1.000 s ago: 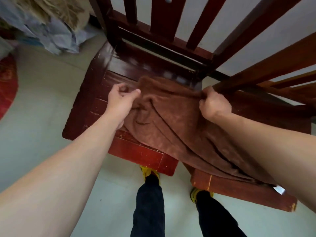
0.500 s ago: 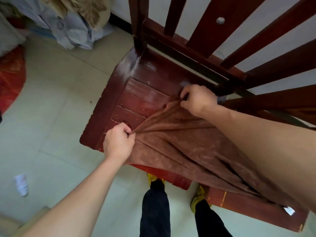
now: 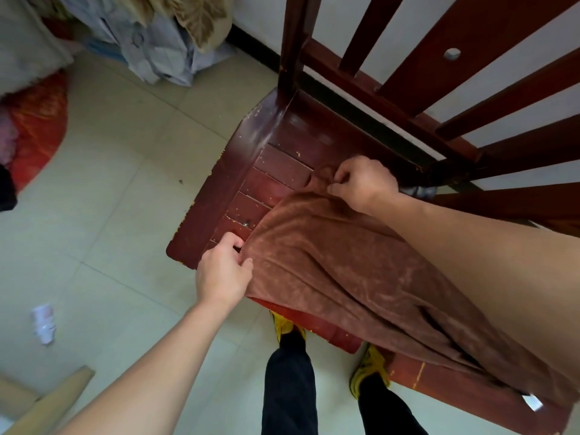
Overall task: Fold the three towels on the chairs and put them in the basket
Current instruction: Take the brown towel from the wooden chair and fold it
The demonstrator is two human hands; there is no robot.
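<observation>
- The left hand [image 3: 223, 273] is pinching the brown towel's [image 3: 339, 271] near corner.
- The right hand [image 3: 364, 180] is gripping the far corner.
- The towel is lying across two red chair seats [image 3: 251, 180], its right end passing under the forearm.

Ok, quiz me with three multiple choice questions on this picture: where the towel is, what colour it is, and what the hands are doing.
1. Where does the towel lie?
A. on the floor
B. on the chair seat
C. in a basket

2. What colour is the towel?
A. white
B. blue
C. brown

3. What are the left hand and right hand doing?
A. both pinch the towel's edge
B. both lie flat and open
C. only the left touches it

Answers: 1 B, it drapes over the red wooden seat; 2 C, the cloth is brown all over; 3 A, each hand grips a corner of the towel.
</observation>
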